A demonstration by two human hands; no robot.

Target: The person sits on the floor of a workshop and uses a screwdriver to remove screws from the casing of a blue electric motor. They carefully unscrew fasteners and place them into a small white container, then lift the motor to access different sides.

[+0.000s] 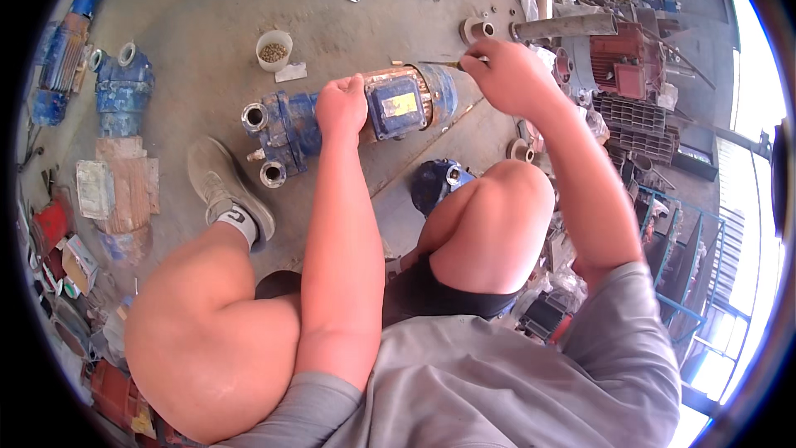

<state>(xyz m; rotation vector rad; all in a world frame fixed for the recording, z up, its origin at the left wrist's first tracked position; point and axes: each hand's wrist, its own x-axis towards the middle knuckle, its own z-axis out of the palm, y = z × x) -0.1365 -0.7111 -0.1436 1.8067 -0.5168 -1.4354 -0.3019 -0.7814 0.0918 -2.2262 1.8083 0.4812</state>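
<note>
The two hands are apart: the left hand (342, 109) rests on a worn blue motor unit (398, 106), its grip unclear, while the right hand (507, 79) pinches a thin rod (439, 62) at the unit's far end. A white cup (274, 51) of small pieces stands beyond and left of the left hand.

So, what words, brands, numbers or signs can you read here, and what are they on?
No words or numbers are clear enough to quote.
Yellow label on the blue motor: marks too small and blurred to read.
White sock: a dark curved sign, which I'll leave uncopied.
White slip by the cup: no print can be made out.
</note>
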